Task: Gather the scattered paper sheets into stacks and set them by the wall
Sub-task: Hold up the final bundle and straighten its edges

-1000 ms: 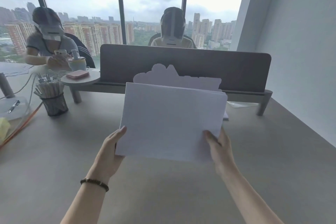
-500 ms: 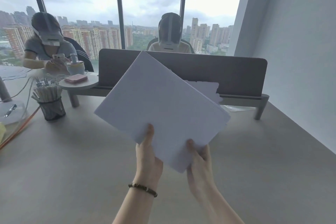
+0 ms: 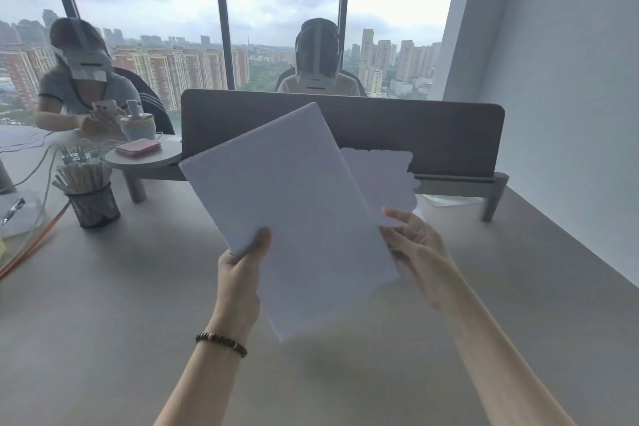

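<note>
White printer paper, a thin stack of sheets (image 3: 294,218), is up in the air above the middle of the worktop (image 3: 103,304), tilted so one corner points at the far edge and another hangs low toward the near edge. I'd judge it light and floppy: a stack like that sags if pinched at one corner and the sheets slide over each other, so it wants support along two opposite edges, thumbs on top and fingers beneath. The left hand (image 3: 240,273) grips the stack's left edge, thumb curled over the top face and fingers hidden under it, wrist raised and forearm angled up from the near edge. The right hand (image 3: 415,245) is at the stack's right edge with fingers loosely spread; whether it actually holds the paper or only touches it I cannot tell. More paper (image 3: 380,180) lies behind, by the grey divider panel (image 3: 415,135) at the far edge.
</note>
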Demonstrator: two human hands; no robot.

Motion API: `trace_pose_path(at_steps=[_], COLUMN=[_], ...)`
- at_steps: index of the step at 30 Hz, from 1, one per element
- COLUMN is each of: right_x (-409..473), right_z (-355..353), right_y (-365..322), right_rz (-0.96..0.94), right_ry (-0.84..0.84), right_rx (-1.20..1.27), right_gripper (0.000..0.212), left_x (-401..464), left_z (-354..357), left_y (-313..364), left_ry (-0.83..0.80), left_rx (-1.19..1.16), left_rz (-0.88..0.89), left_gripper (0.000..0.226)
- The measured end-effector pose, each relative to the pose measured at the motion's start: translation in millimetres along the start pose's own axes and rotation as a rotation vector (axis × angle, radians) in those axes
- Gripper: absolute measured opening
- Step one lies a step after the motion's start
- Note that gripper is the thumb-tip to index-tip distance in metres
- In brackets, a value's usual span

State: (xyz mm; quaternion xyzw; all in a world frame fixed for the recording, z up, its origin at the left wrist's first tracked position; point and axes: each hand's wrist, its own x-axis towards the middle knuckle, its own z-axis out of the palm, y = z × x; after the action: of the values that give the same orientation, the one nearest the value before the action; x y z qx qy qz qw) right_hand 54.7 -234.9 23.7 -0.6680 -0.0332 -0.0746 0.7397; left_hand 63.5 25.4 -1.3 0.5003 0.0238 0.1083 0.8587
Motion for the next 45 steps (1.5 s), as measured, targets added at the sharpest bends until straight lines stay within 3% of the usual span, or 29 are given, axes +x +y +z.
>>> trace_pose_path(at_steps=[3,5,9,13,15,18,20,23,27,30,33,45], right_x=[7,8,5,2,-1,-6,-7,-5,-6,-10,-9,-13], right_z=[11,24,37,37,39,41,41,40,41,42,39,34], right_y=[-12,-13,-4,9,16,34,42,38,42,57,52,57], right_rz=[-0.070,-0.095,-0.129,-0.196,-0.224,-0.225,-0.203,-0.206,-0.215,-0.183,-0.213,-0.140], right_ry=[-0.054,-0.034,0.080,0.113,0.107,0.129,0.151,0.187,0.202,0.199,0.190,0.230], right_rx=[-0.265,-0.305,-0.184,-0.085,-0.029,-0.052,-0.078,-0.078,-0.070,-0.091,-0.089,-0.238], right_gripper=[0.029,0.021,0.040,0.016,0.014,0.022,0.024,0.023,0.020,0.020,0.023,0.019], left_x=[0,-1,-3,2,4,2,1,4,1,-6,-1,2], left_z=[0,2,7,4,2,-3,-7,-5,-9,-13,-11,-12], left_y=[1,-1,-3,-3,-4,-15,-22,-16,-19,-28,-23,-27], left_ry=[-0.079,-0.126,-0.168,-0.195,-0.198,-0.203,-0.187,-0.179,-0.163,-0.148,-0.150,-0.218], left_rx=[0.100,0.163,0.233,0.294,0.345,0.355,0.366,0.378,0.381,0.377,0.377,0.355], left_rz=[0.040,0.075,0.124,0.178,0.189,0.080,0.027,0.050,0.052,-0.005,0.056,-0.054], left_gripper=[0.013,0.011,0.010,0.014,0.021,0.009,0.016,0.032,0.016,0.021,0.012,0.021])
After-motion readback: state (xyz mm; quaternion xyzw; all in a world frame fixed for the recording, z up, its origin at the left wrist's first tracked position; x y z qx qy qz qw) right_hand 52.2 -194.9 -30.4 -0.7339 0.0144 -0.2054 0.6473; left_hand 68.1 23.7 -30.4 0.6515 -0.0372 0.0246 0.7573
